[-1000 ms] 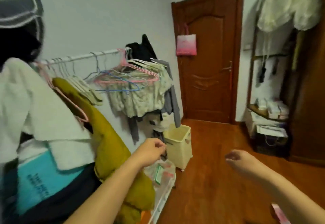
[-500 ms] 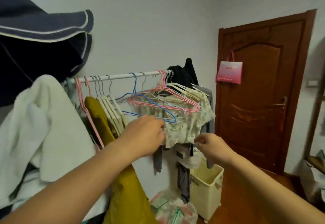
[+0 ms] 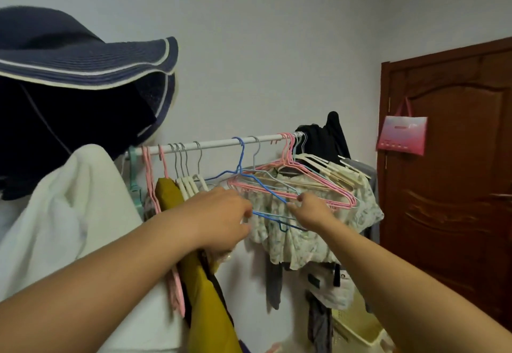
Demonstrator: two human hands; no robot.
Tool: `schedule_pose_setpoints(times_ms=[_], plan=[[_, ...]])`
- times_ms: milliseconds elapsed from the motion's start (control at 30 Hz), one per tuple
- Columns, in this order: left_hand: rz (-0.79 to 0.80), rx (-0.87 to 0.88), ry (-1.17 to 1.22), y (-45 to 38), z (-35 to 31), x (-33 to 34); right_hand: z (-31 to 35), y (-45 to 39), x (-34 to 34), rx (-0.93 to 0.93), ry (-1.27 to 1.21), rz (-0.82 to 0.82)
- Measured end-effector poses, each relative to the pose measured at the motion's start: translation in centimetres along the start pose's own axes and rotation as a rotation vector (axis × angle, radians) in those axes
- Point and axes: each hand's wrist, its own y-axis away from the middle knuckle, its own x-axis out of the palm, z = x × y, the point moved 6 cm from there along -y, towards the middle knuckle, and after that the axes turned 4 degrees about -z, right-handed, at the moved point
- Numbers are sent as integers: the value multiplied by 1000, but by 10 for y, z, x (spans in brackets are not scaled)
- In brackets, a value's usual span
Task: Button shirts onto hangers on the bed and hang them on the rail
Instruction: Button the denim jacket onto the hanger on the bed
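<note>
A white rail (image 3: 216, 143) runs along the wall with several empty wire hangers on it. A blue hanger (image 3: 250, 179) hangs near its middle, tangled with pink hangers (image 3: 327, 190) over a pale floral shirt (image 3: 302, 236). My left hand (image 3: 221, 219) reaches in from the left, its fingers curled at the blue hanger's lower left end. My right hand (image 3: 313, 210) pinches the blue hanger's wire where it crosses the pink ones. White padded hangers (image 3: 188, 186) and a mustard garment (image 3: 199, 269) hang left of my hands.
A navy sun hat (image 3: 83, 56) and a white garment (image 3: 69, 214) crowd the left side. Dark clothes (image 3: 324, 136) hang at the rail's right end. A brown door (image 3: 448, 186) with a pink bag (image 3: 401, 135) stands right. A cream basket (image 3: 360, 333) sits below.
My view rose from the floor to the rail. Both hands lifted from waist height to the hangers and closed on the blue one.
</note>
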Motion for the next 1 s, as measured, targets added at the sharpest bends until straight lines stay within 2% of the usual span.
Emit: schedule_pose_setpoints(times_ms=[100,267,333,433,500,600,700,767,867,933,1000], plan=[[-17,-10,-29,-21,5,-5,16,-7,14,-117,-38,-16],[101,15,37,-50,3,-5,43,-1,-15,-325,-108,-251],[103,44,47,-61,-2,-10,43,9,-36,-327,-136,-292],[-32,84,57,-83,-11,-27,14,37,-65,-261,-302,-277],[-175,146,101,-100,-34,-42,-26,65,-81,-182,-445,-215],[-367,297,178,-118,-108,-56,-106,133,-99,-5,-657,-155],[-445,522,250,-114,-219,-42,-203,239,-110,264,-725,-210],[-463,702,319,-98,-302,-21,-262,329,-116,432,-715,-334],[-339,885,608,-43,-421,27,-330,488,-118,709,-723,-579],[-146,962,827,13,-492,70,-357,600,-120,897,-743,-731],[85,1040,908,83,-555,119,-366,707,-125,1077,-733,-881]])
